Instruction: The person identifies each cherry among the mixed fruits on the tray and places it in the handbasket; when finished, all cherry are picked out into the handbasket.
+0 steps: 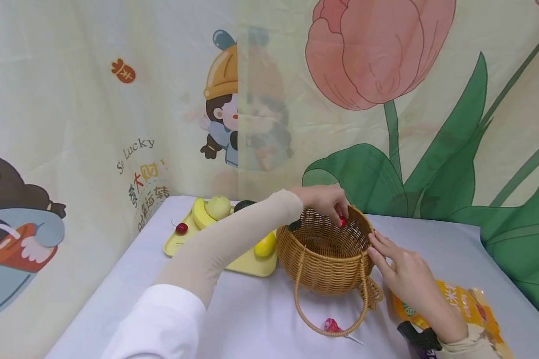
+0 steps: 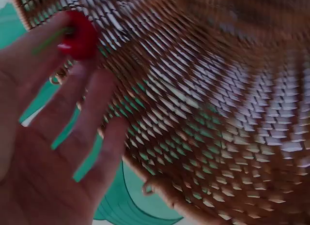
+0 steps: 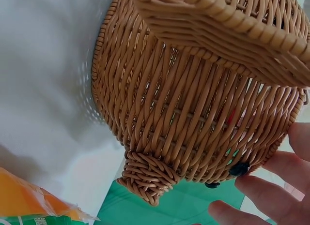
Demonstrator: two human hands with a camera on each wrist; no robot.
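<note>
A round brown wicker basket (image 1: 328, 276) stands on the table, its handle folded down toward me. Inside its mouth, near the far right wall, my left hand (image 1: 325, 199) pinches a red cherry (image 2: 83, 41) by its green stem, between thumb and forefinger. The other fingers of that hand are spread, as the left wrist view shows. At the right side of the rim, my right hand (image 1: 404, 264) rests its extended fingers against the wicker. In the right wrist view, its fingertips (image 3: 271, 186) touch the basket's outside near small black beads.
Left of the basket, a yellow tray (image 1: 251, 268) bears a banana (image 1: 202, 215), a pale green round fruit (image 1: 218, 207), a lemon (image 1: 265, 246), a dark fruit (image 1: 243, 205) and another cherry (image 1: 181, 229). A wrapped lollipop (image 1: 331, 325) lies by the handle. An orange snack bag (image 1: 467, 304) lies at right.
</note>
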